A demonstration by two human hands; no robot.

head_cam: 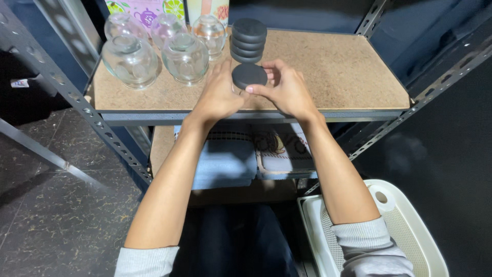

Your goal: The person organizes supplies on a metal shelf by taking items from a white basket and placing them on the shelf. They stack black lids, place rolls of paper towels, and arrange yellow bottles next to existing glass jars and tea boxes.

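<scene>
A flat round black lid is held between both my hands, just above the front of the brown shelf board. My left hand grips its left side and my right hand grips its right side, thumb under the front edge. Right behind it stands a stack of several matching black lids. To the left of the stack sits a group of several lidless clear glass jars.
Grey perforated metal posts frame the shelf unit. Folded towels lie on the lower shelf. A white plastic basket sits on the dark floor at the lower right. Colourful boxes stand behind the jars.
</scene>
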